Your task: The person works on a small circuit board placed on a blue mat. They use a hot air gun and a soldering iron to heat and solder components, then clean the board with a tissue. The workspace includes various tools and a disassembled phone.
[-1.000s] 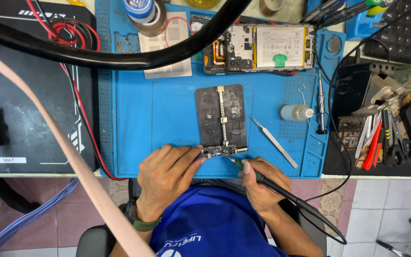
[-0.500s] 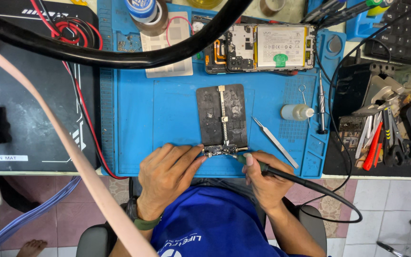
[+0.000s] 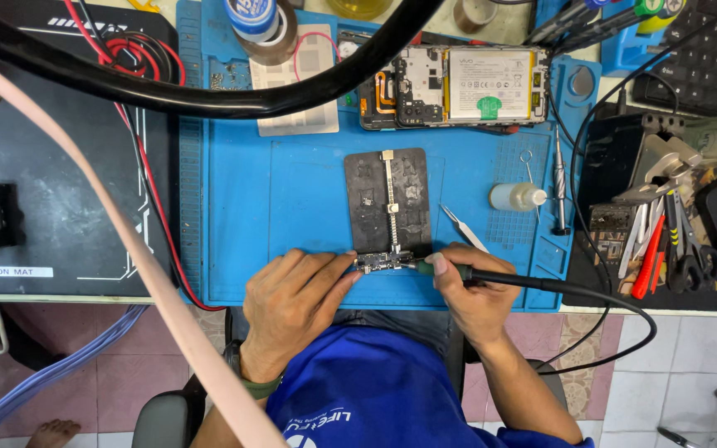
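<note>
A dark metal board holder (image 3: pixel 387 195) lies on the blue work mat (image 3: pixel 284 199), with a small circuit board (image 3: pixel 382 262) clamped at its near end. My left hand (image 3: pixel 292 303) rests at the mat's front edge, its fingertips steadying the small board from the left. My right hand (image 3: pixel 470 294) grips a dark soldering iron (image 3: pixel 499 278) like a pen, and its tip touches the right end of the small board. The iron's black cable (image 3: pixel 616 315) loops off to the right.
An opened phone (image 3: pixel 450 87) with its battery showing lies at the mat's far edge. Tweezers (image 3: pixel 463 228), a small white bottle (image 3: pixel 516 197) and a screwdriver (image 3: pixel 559 178) lie right of the holder. A tool tray (image 3: pixel 665 241) stands at the right, and a black mat (image 3: pixel 51 166) at the left.
My right hand has come up from the table's edge with the soldering iron and brought its tip to the small board. My left hand has stayed at the board.
</note>
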